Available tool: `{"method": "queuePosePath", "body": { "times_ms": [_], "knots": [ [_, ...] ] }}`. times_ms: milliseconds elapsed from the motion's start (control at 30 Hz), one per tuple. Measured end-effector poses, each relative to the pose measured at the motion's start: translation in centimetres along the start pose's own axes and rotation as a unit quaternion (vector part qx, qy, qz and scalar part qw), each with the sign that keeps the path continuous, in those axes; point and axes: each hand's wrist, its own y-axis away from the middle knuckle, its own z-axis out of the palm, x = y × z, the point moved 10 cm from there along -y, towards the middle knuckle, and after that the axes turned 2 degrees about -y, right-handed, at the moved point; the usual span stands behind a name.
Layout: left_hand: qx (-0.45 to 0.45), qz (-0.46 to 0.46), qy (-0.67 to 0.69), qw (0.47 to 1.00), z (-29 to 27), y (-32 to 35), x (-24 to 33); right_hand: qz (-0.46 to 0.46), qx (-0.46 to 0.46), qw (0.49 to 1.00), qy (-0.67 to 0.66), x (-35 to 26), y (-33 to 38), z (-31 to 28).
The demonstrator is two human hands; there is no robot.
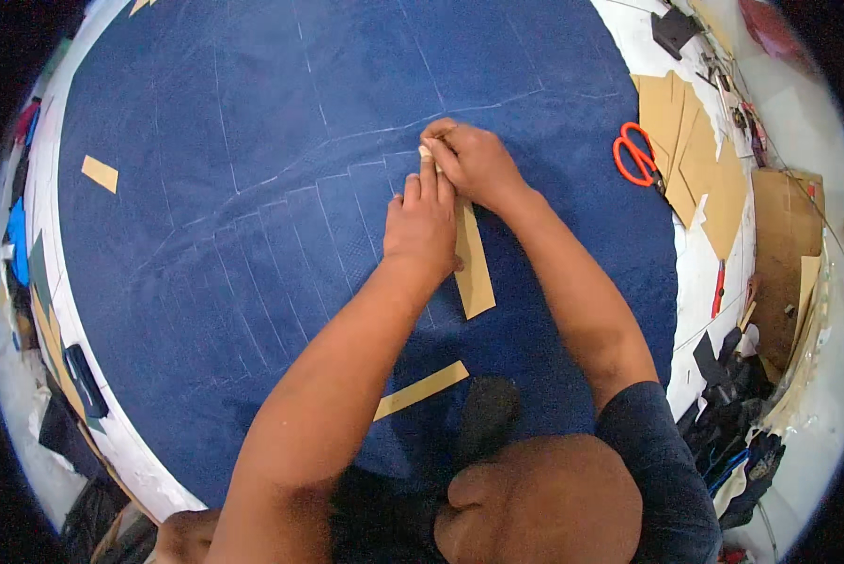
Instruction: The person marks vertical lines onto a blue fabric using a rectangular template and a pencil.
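Dark blue fabric (281, 85) lies spread out under both hands, marked with thin white lines, some slanting in parallel and some forming a stepped edge. My left hand (422, 221) rests flat on it with fingers stretched forward, over the side of a narrow tan card strip (476, 268). Just beyond the strip's far end, my right hand (474, 160) is closed in a pinch beside the left fingertips. A small pale spot shows where the fingers meet; what the right hand holds, if anything, is hidden. Nearer to me lies a second tan card strip (427, 388).
Red-handled scissors (634, 155) lie at the fabric's right edge, against tan card pieces (695, 141). Beyond them are a red tool (718, 289), a cardboard box (784, 254) and dark scraps (723, 376). A small card piece (101, 174) lies at left, a dark object (85, 381) by the table edge.
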Motion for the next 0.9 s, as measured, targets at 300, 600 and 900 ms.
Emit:
{"method": "queuePosePath", "body": {
  "times_ms": [300,600,900],
  "knots": [
    [-0.002,0.002,0.001,1.000,0.0,-0.2,0.4,-0.008,0.026,0.999,-0.042,0.7,0.3,-0.3],
    [-0.002,0.003,-0.010,1.000,-0.3,-0.5,0.6,0.021,0.033,0.999,-0.001,2.1,1.5,-2.0],
    [0.002,-0.003,-0.026,1.000,-0.5,-0.4,0.7,0.024,0.062,0.998,0.018,2.3,2.5,-3.3]
  ]
}}
